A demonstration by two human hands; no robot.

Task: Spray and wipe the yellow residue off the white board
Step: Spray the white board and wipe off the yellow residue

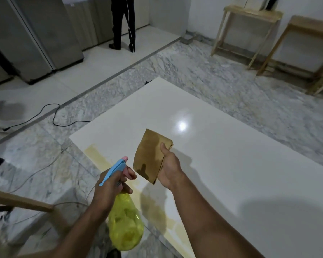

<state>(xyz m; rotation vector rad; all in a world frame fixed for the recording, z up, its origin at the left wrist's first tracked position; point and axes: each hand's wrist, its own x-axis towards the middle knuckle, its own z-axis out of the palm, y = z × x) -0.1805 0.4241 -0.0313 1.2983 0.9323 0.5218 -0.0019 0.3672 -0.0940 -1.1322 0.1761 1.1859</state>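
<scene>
A large white board [222,164] lies flat in front of me. A band of yellow residue [97,155] runs along its left edge, from the near-left corner down past my hands. My left hand [110,187] grips a yellow spray bottle [126,226] with a blue and pink trigger head [117,166], its nozzle pointing up and away over the residue. My right hand [169,170] holds a folded brown cloth [151,155] with dark damp patches, lifted above the board, thumb on top.
Grey marble floor surrounds the board. A black cable [52,116] loops on the floor at left. A person's legs [123,25] stand by steel cabinets [35,38] at the back. Wooden tables [250,25] stand at back right; a wooden frame [26,203] sits near left.
</scene>
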